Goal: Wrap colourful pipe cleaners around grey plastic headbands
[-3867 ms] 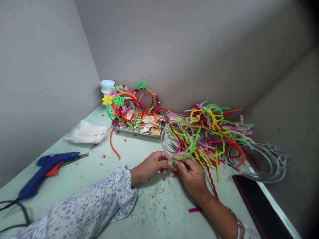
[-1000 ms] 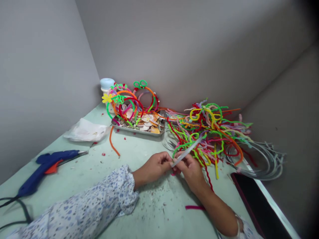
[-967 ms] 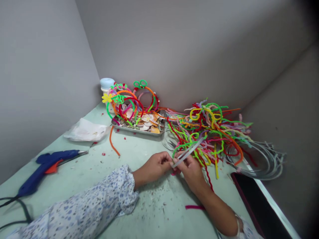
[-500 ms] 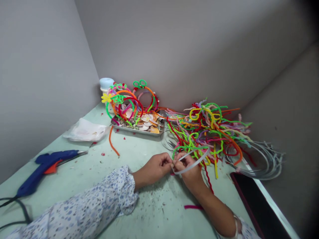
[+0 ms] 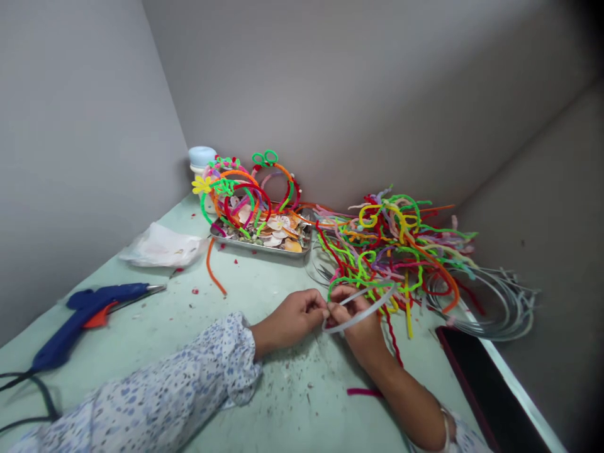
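With the meeting fingertips as the centre of the dial and twelve pointing to the far wall, the pale band [image 5: 370,311] sits right there, bent into a loop that opens toward two o'clock and crosses in front of the right hand [image 5: 362,336], covering part of its fingers. That hand pinches the band's near end between thumb and fingers; a green fuzzy strip [image 5: 352,280] arches in to the same spot. The left hand [image 5: 290,322] has its fingertips drawn narrow there too, though which piece it grips is too small to tell. Crowding close from one to two is a tangled pile of fuzzy strips [image 5: 391,236]; wire hoops [image 5: 500,337] spread at three and a dark phone [image 5: 486,390] lies at four. A magenta strip [image 5: 363,392] reaches the right forearm at five. Over at nine rests a blue glue gun [image 5: 89,324], at ten a plastic bag [image 5: 163,245] and an orange strip [image 5: 214,270]. Between ten and eleven stands a metal tray [image 5: 264,250] of shells [image 5: 278,229], decorated hoops [image 5: 252,189] rising above it.
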The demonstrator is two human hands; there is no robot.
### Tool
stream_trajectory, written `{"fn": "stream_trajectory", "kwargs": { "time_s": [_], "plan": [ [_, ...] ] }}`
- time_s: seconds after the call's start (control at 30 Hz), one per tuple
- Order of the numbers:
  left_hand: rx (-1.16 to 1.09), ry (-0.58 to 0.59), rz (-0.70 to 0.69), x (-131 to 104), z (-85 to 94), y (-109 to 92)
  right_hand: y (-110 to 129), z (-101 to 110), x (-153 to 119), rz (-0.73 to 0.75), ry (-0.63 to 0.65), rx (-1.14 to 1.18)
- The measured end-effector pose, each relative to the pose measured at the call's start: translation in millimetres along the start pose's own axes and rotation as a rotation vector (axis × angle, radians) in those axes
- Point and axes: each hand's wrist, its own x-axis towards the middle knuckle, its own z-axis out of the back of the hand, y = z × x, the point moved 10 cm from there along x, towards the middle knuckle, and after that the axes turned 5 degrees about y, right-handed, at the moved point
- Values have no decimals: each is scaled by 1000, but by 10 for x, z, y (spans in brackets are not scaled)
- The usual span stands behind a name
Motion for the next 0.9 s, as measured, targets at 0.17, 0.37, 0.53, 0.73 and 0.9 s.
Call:
{"fn": "stream_trajectory", "kwargs": {
  "time_s": [0.17,0.37,0.53,0.73,0.9],
  "plan": [
    [-139,30,6,8,-18,19,52,-55,-6,-38,57,40],
    [-258,43,-20,3,-37,-94,-10,-61,-8,-59,81,62],
    [-282,42,-60,5,-23,-103,-44,-42,-5,-50,74,53],
    [-269,19,-82,14,6,-50,-13,-43,-16,-21,73,27],
    [-228,-22,-85,10,50,-29,16,-35,-21,-13,41,-4]
  ]
}}
